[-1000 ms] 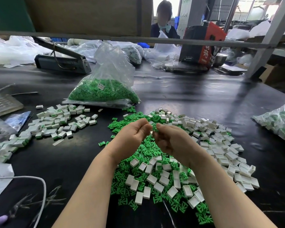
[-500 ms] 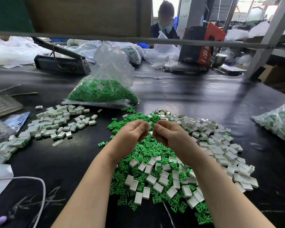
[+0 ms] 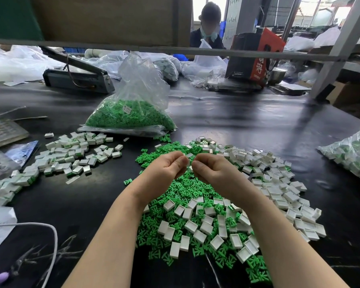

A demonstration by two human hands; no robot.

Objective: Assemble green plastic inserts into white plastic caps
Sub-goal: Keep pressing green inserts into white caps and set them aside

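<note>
Hands are being held close together above the black table (image 3: 227, 125), fingertips nearly meeting. The left hand (image 3: 166, 169) is being kept curled, its fingers (image 3: 180, 163) pinching a small white cap (image 3: 188, 161) at the tips. The right hand (image 3: 211, 170) is likewise being kept curled, thumb and fingers drawn together against the same small piece; whether a green insert is being held there cannot be told, since the fingers are hiding it.

Directly beneath and beyond the fingertips a heap of green inserts (image 3: 181, 190) is being shown spread on the table. Nearer than the fingers, between the two forearms, loose white caps (image 3: 197, 225) are lying over the green pieces, and more white caps (image 3: 279, 173) are being shown scattered to the right of the right hand's fingers.

To the left of the left hand's fingers, well apart, a pile of assembled caps (image 3: 71, 156) with green edges is lying. Beyond the fingers, farther across the table, a clear bag of green inserts (image 3: 131, 117) is standing. Far to the right, a bag of finished pieces (image 3: 353, 152) is resting at the table's edge.
</note>
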